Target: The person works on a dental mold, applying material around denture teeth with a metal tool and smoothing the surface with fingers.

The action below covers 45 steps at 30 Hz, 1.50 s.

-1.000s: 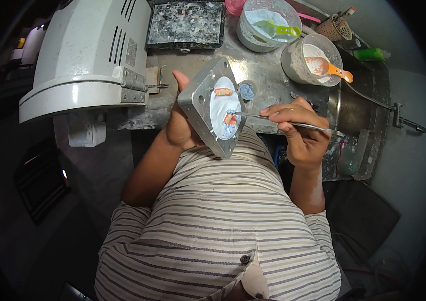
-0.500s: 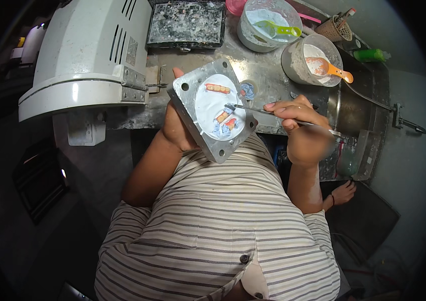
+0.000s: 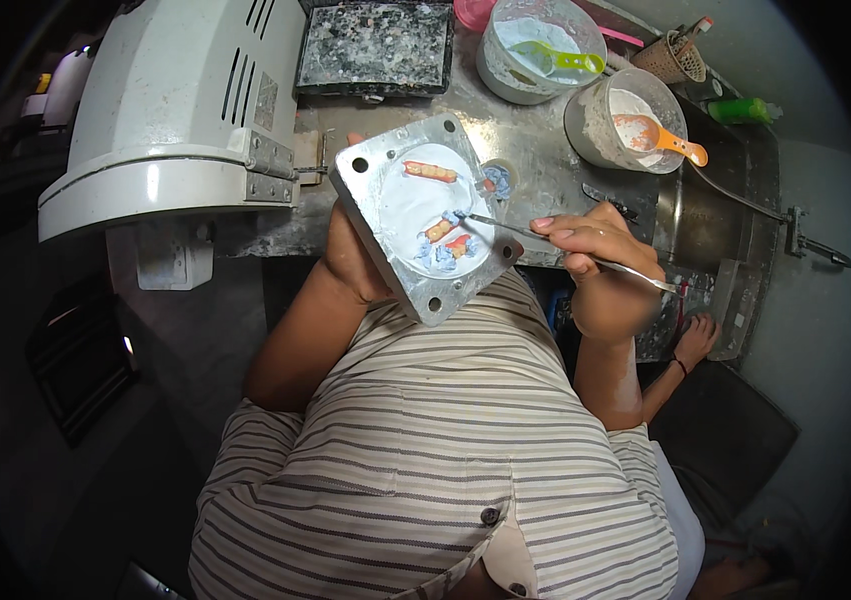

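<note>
My left hand (image 3: 353,255) grips a square metal dental flask (image 3: 377,222) by its left side, holding it tilted above the bench's front edge. White plaster (image 3: 407,205) fills the round opening. Set in it are a row of denture teeth in red-pink wax (image 3: 430,172) at the top and smaller tooth pieces (image 3: 439,230) lower down, with blue putty (image 3: 442,258) around them. Pinched in my right hand (image 3: 610,260) is a thin metal spatula (image 3: 515,230); its tip, with a bit of blue on it, touches the putty beside the lower teeth.
A white machine (image 3: 170,110) stands at left, beside a speckled dark slab (image 3: 373,50). Behind are tubs of powder with a green scoop (image 3: 570,62) and an orange scoop (image 3: 670,140). Blue scraps (image 3: 496,180) lie on the bench. Another person's hand (image 3: 697,340) rests by the sink (image 3: 710,215) at right.
The flask has tipped and shifted slightly left. My spatula's tip stays near the lower teeth. The other person's hand has moved up toward the sink's edge.
</note>
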Available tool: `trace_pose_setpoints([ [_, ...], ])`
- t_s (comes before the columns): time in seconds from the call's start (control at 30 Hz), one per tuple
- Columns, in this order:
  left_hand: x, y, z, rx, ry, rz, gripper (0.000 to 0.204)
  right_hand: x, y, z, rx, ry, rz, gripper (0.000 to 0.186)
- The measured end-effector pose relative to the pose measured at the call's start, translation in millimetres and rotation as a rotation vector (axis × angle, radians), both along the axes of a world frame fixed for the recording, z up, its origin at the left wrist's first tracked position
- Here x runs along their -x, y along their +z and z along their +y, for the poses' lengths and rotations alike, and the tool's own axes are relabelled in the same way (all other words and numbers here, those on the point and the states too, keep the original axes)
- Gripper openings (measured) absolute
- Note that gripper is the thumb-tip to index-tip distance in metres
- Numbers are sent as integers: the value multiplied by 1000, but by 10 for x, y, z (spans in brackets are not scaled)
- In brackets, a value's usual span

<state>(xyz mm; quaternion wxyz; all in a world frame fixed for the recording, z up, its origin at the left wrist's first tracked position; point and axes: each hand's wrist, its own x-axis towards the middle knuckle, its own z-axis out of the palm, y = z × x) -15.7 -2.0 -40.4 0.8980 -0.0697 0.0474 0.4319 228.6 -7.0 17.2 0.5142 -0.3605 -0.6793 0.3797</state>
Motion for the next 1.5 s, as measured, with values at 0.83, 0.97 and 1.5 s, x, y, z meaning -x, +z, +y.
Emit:
trace_pose_setpoints([
  [0.83,-18,-24,11,0,-26,-6,100,-26,50,46,33,49,-34,14],
  [0.97,-35,17,15,46,-39,-52,102,-72,56,62,49,12,56,15],
  [1.5,72,-44,63,1,29,103,97,-389,-610,204,632,-323,249,20],
])
